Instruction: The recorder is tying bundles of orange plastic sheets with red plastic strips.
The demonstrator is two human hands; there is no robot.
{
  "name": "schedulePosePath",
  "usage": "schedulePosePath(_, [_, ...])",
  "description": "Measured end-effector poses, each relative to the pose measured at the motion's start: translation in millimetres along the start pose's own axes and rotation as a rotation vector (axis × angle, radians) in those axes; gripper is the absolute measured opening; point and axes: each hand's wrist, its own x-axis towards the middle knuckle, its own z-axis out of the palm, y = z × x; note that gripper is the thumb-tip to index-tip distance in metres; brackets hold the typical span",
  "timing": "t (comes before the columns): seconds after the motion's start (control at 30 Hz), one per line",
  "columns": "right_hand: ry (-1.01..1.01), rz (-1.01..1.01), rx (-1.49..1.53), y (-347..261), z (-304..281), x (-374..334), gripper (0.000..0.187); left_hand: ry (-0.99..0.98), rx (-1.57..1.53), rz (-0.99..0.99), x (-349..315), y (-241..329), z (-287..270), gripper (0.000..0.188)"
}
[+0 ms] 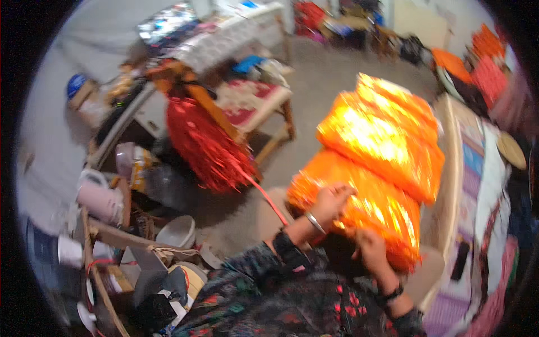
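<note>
Bundles of shiny orange foil strips [387,135] lie stacked in front of me, bright where light glints off them. My left hand [331,203], a metal bangle at its wrist, is over the nearer bundle [320,168] with fingers pinched together. Close to that bundle's near edge, my right hand [370,251] has its fingers curled in. Anything thin between either hand's fingers is too small to make out. A red ribbon [264,194] stretches from near a red tinsel bunch [205,146] toward my left forearm and passes out of sight behind it.
The tinsel hangs by a wooden chair [210,106] with a patterned seat. At left are a pink jug [101,196], a pale bowl [176,231] and a wooden frame [106,297] around clutter. A bed [449,303] with a dark remote-like object [460,261] borders my right side.
</note>
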Motion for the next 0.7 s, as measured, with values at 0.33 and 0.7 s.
schedulePosePath(0.33, [0.179, -0.174, 0.395, -1.8, -1.4, -3.4, 0.017, -0.16, -0.039, -0.038, -25.3, -30.5, 28.3, 0.009])
schedulePosePath(0.7, [0.274, -0.094, 0.191, 7.0, -6.3, -13.5, 0.016, -0.003, 0.154, 0.053, -25.6, -37.3, 24.0, 0.011])
